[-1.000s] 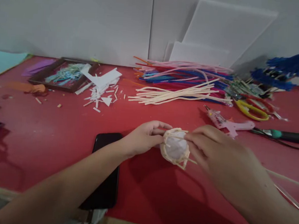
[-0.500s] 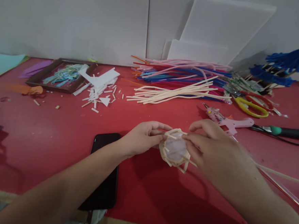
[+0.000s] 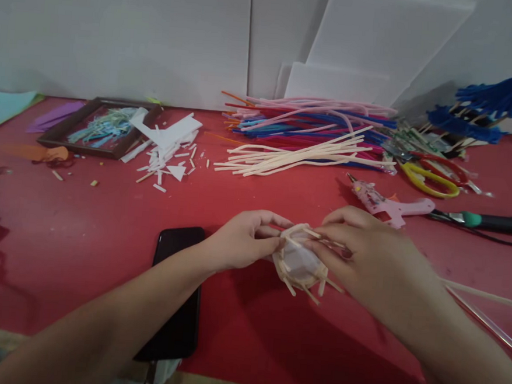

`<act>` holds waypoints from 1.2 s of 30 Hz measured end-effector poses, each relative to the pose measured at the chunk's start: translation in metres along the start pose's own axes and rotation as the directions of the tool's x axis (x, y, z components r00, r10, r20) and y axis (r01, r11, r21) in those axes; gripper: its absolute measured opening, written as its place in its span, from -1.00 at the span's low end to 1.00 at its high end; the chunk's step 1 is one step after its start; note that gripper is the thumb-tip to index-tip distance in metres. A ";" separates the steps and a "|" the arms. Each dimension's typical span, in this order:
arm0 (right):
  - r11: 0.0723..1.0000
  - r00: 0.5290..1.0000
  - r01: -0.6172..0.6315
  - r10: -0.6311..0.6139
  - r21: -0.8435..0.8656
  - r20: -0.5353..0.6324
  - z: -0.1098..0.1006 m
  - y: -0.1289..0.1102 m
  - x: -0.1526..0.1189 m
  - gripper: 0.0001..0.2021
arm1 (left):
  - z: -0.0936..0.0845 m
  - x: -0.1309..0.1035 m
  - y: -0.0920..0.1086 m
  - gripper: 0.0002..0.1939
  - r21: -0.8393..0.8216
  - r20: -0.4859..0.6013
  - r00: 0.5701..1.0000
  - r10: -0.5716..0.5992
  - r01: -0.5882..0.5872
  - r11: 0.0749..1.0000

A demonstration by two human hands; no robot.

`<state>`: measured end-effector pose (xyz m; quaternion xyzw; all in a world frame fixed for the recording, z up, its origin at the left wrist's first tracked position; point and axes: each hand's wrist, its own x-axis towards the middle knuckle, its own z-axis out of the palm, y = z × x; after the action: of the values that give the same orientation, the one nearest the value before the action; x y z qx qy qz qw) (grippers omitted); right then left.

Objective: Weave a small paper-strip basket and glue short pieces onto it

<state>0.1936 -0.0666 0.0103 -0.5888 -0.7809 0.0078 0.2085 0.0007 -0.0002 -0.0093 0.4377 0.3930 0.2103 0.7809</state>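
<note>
A small round craft piece [image 3: 300, 262] is held between my hands above the red table. It has a whitish centre and a cream pipe-cleaner rim, with several short cream ends sticking outward. My left hand [image 3: 253, 238] pinches its left edge between thumb and fingers. On the opposite side, my right hand [image 3: 344, 242] has its fingertips closed at the upper right rim, by one of the cream ends. Just what those right fingertips grip is partly hidden. A black phone [image 3: 173, 303] lies under my left forearm.
Cream pipe cleaners [image 3: 294, 154] lie before a coloured bundle [image 3: 314, 117]. A pink glue gun [image 3: 395, 206], yellow-handled scissors [image 3: 430, 182] and a black-and-green tool [image 3: 495, 222] lie right. White scraps [image 3: 167, 142] and a brown frame [image 3: 81, 147] are at left; white boards [image 3: 380, 43] lean behind.
The round piece has tilted and turned a little, so more cream ends show along its lower edge. My right fingers have shifted slightly along the rim; the left hand keeps its hold.
</note>
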 end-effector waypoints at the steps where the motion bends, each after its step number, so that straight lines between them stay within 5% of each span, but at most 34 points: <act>1: 1.000 1.000 -0.010 0.010 -0.010 0.001 0.000 -0.001 0.000 -0.82 | 0.000 0.000 0.000 -0.75 0.001 0.005 1.000 0.002 -0.002 1.000; 12: 0.995 0.998 -0.055 0.054 -0.081 -0.014 0.005 -0.001 -0.002 -0.80 | -0.002 -0.001 0.000 -0.71 0.028 0.014 1.000 0.012 -0.012 1.000; 21: 0.971 0.979 -0.106 0.065 -0.213 -0.191 -0.018 -0.026 -0.019 -0.71 | -0.004 0.003 0.000 -0.62 0.053 -0.158 0.975 0.154 -0.148 0.988; 25: 0.995 0.983 -0.040 0.022 -0.090 -0.185 -0.024 -0.044 -0.031 -0.69 | -0.004 0.004 -0.003 -0.57 0.103 -0.197 0.947 0.255 -0.239 0.966; 30: 0.986 0.989 0.088 -0.069 0.143 -0.131 -0.002 -0.069 -0.039 -0.76 | 0.001 0.000 0.001 -0.55 0.193 -0.221 0.911 0.347 -0.308 0.932; 36: 0.986 0.983 0.150 -0.141 0.071 -0.116 0.037 -0.072 -0.041 -0.67 | 0.001 -0.001 0.007 -0.47 0.102 -0.327 0.897 0.297 -0.279 0.955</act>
<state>0.1239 -0.1175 -0.0177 -0.5210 -0.8081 -0.0093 0.2747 0.0007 0.0018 -0.0028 0.4685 0.4575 0.3853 0.6503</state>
